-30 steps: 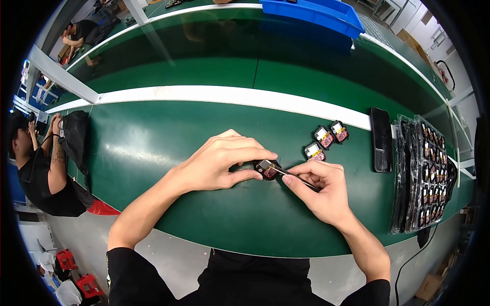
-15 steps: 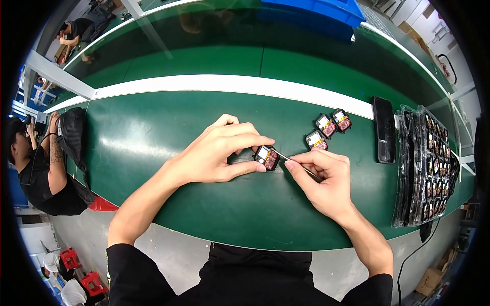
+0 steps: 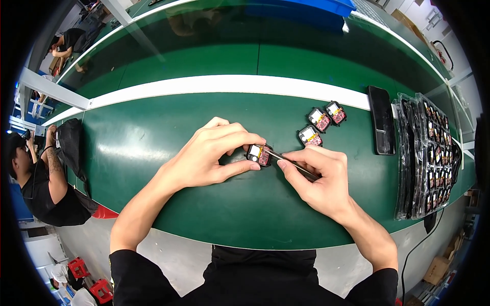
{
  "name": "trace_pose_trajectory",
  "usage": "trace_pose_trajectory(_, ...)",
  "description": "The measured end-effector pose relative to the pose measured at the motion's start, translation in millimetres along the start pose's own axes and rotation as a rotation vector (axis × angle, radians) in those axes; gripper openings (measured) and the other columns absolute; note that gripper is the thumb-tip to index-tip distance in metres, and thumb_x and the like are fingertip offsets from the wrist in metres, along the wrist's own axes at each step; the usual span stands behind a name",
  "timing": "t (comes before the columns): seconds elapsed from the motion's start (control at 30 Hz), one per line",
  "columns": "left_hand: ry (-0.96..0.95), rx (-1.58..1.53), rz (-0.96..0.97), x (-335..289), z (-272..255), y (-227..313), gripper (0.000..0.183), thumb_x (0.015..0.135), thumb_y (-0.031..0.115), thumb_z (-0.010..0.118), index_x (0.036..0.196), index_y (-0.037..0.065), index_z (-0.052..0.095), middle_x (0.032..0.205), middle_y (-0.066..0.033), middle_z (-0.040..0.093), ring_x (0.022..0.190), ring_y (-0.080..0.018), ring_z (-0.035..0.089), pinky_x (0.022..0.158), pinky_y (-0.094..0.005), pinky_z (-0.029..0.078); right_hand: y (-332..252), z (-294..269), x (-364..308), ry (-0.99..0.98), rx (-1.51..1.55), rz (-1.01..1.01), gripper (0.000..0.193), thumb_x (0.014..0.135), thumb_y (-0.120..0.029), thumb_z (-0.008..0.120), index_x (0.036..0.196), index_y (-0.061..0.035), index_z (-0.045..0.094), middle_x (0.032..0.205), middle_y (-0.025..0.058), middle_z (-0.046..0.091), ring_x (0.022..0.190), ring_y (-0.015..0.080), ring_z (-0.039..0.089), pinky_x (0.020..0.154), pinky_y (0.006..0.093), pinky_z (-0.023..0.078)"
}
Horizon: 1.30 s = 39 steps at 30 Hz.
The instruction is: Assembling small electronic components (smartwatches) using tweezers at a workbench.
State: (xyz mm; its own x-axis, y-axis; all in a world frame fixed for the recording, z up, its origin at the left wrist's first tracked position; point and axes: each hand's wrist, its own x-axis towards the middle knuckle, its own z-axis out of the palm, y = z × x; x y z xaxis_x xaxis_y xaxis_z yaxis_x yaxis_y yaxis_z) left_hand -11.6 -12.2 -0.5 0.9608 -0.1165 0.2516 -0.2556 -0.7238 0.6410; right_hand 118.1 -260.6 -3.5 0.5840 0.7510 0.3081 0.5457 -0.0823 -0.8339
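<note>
My left hand point(image 3: 206, 155) pinches a small black watch-like case point(image 3: 259, 155) between thumb and index finger on the green table. Inside the case show a white block, a reddish circuit board and a bit of yellow. A pair of dark, slim tweezers point(image 3: 294, 164) sits in my closed right hand point(image 3: 324, 178), its tip at the right edge of the case. Just beyond that hand lie three similar open cases, the nearest case point(image 3: 310, 135) partly behind my fingers, then a middle case point(image 3: 319, 120) and a far case point(image 3: 336, 113).
A black phone-like slab point(image 3: 382, 120) lies to the right. Beside it, stacked clear trays point(image 3: 426, 158) hold several similar cases. A white rail point(image 3: 224, 84) crosses behind the work area, with a blue bin point(image 3: 306, 7) beyond. On the left, another person sits near a black bag point(image 3: 71, 150).
The tweezers' tip now reaches over the right edge of the case. My left hand still grips the case. The whole view has shifted slightly.
</note>
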Motion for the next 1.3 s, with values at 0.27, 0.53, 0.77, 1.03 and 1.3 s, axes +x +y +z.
trace_pose_trajectory(0.27,0.029,-0.008,-0.028,1.3,0.8,2.4,0.053,0.083,0.023,0.098,0.131,0.008,0.079,0.095,-0.0021,0.073,0.075,-0.0172,0.06,0.09,-0.0357,0.047,5.8,1.6,1.0,0.066,-0.208,-0.21,0.017,0.087,-0.001,0.09,0.103,-0.0021,0.084,0.072,0.004,0.059,0.05,0.0163,0.053,0.045,0.0354,0.04)
trace_pose_trajectory(0.53,0.043,0.015,0.012,1.2,2.0,1.2,0.053,0.083,0.023,0.099,0.131,0.01,0.08,0.092,-0.0012,0.072,0.074,-0.0165,0.06,0.089,-0.0344,0.047,7.0,1.6,0.8,0.07,-0.216,-0.238,0.016,0.086,-0.001,0.089,0.101,-0.0023,0.084,0.073,0.003,0.061,0.048,0.0167,0.054,0.044,0.0347,0.041)
trace_pose_trajectory(0.77,0.028,0.014,-0.021,1.6,2.7,2.3,0.053,0.083,0.023,0.099,0.13,0.009,0.08,0.089,-0.0011,0.07,0.074,-0.0162,0.059,0.089,-0.0346,0.046,7.8,2.6,0.7,0.073,-0.214,-0.245,0.017,0.085,-0.001,0.089,0.101,-0.0022,0.084,0.074,0.003,0.06,0.048,0.0171,0.054,0.044,0.0351,0.042)
trace_pose_trajectory(1.03,0.043,-0.017,-0.055,1.8,3.2,0.3,0.052,0.082,0.023,0.099,0.128,0.009,0.08,0.086,-0.0005,0.066,0.074,-0.0161,0.057,0.089,-0.034,0.045,9.0,7.0,1.8,0.074,-0.288,-0.312,0.019,0.086,0.001,0.089,0.104,-0.0008,0.083,0.075,0.0036,0.058,0.053,0.0191,0.058,0.047,0.036,0.047)
trace_pose_trajectory(1.3,0.04,-0.013,-0.067,1.7,3.6,1.6,0.051,0.081,0.023,0.099,0.126,0.009,0.081,0.086,-0.0006,0.066,0.074,-0.0165,0.056,0.089,-0.0346,0.046,9.4,8.0,1.0,0.114,-0.305,-0.332,0.021,0.084,0.0,0.092,0.103,-0.0018,0.084,0.075,0.003,0.06,0.052,0.0175,0.058,0.046,0.0342,0.044)
